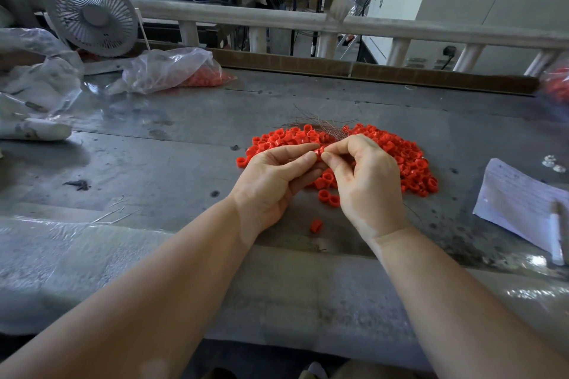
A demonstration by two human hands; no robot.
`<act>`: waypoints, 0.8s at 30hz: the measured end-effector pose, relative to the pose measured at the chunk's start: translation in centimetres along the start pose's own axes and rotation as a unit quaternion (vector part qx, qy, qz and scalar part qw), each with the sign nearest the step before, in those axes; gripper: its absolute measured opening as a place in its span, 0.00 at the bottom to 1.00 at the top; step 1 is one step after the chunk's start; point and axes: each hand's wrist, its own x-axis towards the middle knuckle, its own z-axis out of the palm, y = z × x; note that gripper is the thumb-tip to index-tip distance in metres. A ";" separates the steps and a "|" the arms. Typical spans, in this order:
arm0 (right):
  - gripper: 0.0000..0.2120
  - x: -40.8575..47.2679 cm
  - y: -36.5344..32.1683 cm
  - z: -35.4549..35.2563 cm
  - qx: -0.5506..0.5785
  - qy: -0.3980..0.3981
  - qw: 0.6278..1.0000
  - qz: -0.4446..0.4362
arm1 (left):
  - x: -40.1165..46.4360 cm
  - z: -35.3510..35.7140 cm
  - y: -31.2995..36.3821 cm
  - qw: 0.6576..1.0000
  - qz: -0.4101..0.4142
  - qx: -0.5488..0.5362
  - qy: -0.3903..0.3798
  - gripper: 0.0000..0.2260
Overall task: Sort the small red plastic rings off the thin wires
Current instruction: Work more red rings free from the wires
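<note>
Red ring point(320, 151) seemingly between both hands' fingertips point(308, 157)

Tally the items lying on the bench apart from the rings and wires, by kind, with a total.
Fan: 1
Clear plastic bag holding red rings: 1
Sheet of paper: 1
Pen on the paper: 1
Total: 4

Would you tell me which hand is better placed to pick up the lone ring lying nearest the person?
Left, probably. The lone ring lies just below the left hand. The right hand sits a little farther off. Both hands pinch a ring between them.
</note>
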 end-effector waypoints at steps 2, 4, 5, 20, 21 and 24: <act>0.03 0.0 -0.1 0.0 -0.002 -0.001 1.000 -0.003 | 0.0 0.0 0.0 1.000 0.003 0.001 0.002 0.07; 0.03 0.0 -0.1 -0.1 -0.007 -0.002 1.000 -0.010 | 0.1 -0.1 -0.1 1.000 0.004 -0.002 0.004 0.07; 0.03 0.0 -0.2 -0.1 -0.009 -0.002 1.000 -0.012 | 0.1 -0.1 -0.1 1.000 0.004 -0.003 0.004 0.07; 0.04 0.4 0.5 -0.2 0.051 -0.015 0.995 0.089 | 0.3 -0.1 0.0 1.000 0.007 -0.008 0.010 0.08; 0.04 0.5 0.6 -0.2 0.051 -0.016 0.994 0.092 | 0.3 -0.1 0.0 1.000 0.007 -0.006 0.010 0.08; 0.04 0.5 0.7 -0.1 0.065 -0.021 0.993 0.096 | 0.3 -0.2 0.0 1.000 0.006 0.002 0.010 0.07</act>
